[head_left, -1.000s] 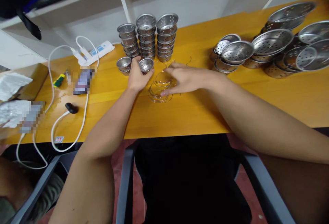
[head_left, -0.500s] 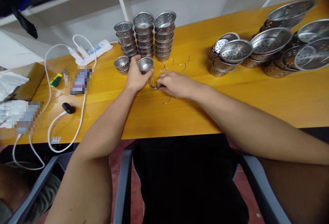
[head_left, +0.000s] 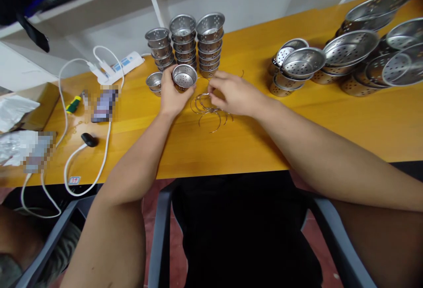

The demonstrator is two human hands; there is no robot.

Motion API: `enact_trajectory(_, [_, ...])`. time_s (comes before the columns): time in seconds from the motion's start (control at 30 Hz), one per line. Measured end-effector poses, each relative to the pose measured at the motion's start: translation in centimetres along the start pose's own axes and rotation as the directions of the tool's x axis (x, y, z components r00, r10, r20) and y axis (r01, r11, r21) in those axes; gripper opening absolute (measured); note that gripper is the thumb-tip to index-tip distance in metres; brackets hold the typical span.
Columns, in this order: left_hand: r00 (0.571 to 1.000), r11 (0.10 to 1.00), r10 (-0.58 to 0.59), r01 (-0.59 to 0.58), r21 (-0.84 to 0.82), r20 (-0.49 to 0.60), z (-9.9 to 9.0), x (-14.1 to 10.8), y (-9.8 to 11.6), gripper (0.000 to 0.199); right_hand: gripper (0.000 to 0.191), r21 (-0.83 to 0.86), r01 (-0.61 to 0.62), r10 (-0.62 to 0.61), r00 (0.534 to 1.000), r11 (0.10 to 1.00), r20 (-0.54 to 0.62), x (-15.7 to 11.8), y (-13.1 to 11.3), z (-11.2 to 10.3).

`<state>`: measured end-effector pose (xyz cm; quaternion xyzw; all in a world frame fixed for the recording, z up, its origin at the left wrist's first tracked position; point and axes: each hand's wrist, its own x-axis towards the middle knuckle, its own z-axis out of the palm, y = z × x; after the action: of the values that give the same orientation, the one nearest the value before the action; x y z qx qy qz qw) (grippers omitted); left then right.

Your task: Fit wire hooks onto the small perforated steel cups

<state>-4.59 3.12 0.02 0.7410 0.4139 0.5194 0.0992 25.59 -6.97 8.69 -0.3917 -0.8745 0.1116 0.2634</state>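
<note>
Left arm (head_left: 109, 217) bare, rising from bottom left of frame; I see forearm (head_left: 142, 147) slanting up and right to wrist (head_left: 168, 114), just left of centre. Left hand (head_left: 173, 96): thumb stretched right, fingers reaching up; I read grip as curled round load. Right arm (head_left: 307, 142) bare, entering from right edge, angled up and left. Right hand (head_left: 231, 94) near left one, not touching, back uppermost. Fingers bent, drawn toward thumb; from here I can't tell whether tips pinch.
</note>
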Motion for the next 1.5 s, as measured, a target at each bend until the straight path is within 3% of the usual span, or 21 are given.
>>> enact_trajectory(0.13, [1.000,1.000,0.005,-0.005,-0.018,-0.026,0.1,0.1,0.5,0.105,0.017,0.151,-0.036,0.049,0.995,0.988,-0.083,0.3,0.2,0.4])
enact_trajectory(0.33, [0.999,1.000,-0.009,0.009,0.000,-0.050,-0.6,0.4,1.8,0.106,0.023,0.387,-0.126,0.181,0.977,0.913,-0.109,0.6,1.1,1.7])
enact_trajectory(0.5, [0.998,0.999,-0.034,0.034,0.013,-0.061,-1.0,0.4,3.2,0.099,0.013,0.365,-0.199,0.240,0.968,0.910,-0.070,0.7,1.4,1.8])
enact_trajectory(0.7, [0.998,0.998,-0.058,0.057,-0.031,-0.024,-0.7,0.1,3.6,0.100,0.028,0.372,-0.196,0.224,0.974,0.907,-0.034,0.6,1.8,2.0])
enact_trajectory(0.8, [0.997,0.995,-0.072,0.074,-0.068,0.024,-0.6,0.1,3.7,0.105,0.041,0.293,-0.205,0.229,0.972,0.934,-0.049,0.6,1.9,1.7])
enact_trajectory(0.93, [0.999,0.995,-0.028,0.031,-0.090,0.037,-0.4,0.1,3.3,0.113,0.025,0.189,-0.248,0.267,0.961,0.950,-0.079,0.7,2.3,1.4])
enact_trajectory(1.03, [0.999,0.996,-0.009,0.012,-0.090,0.032,0.0,0.2,2.7,0.112,0.014,0.277,-0.275,0.315,0.943,0.921,-0.111,0.9,2.9,1.8])
enact_trajectory(1.23, [0.999,0.998,0.038,-0.036,-0.056,0.032,0.1,0.2,2.2,0.107,0.044,0.382,-0.272,0.359,0.916,0.883,-0.177,1.1,3.3,2.4])
enact_trajectory(1.37, [0.996,0.995,0.083,-0.081,-0.056,0.023,-0.4,0.3,2.7,0.105,0.051,0.359,-0.260,0.353,0.909,0.896,-0.221,1.3,2.9,2.1])
enact_trajectory(1.5, [0.999,0.998,0.038,-0.037,-0.049,0.024,-0.5,0.3,3.2,0.107,0.057,0.366,-0.250,0.350,0.906,0.897,-0.239,1.2,2.3,2.0])
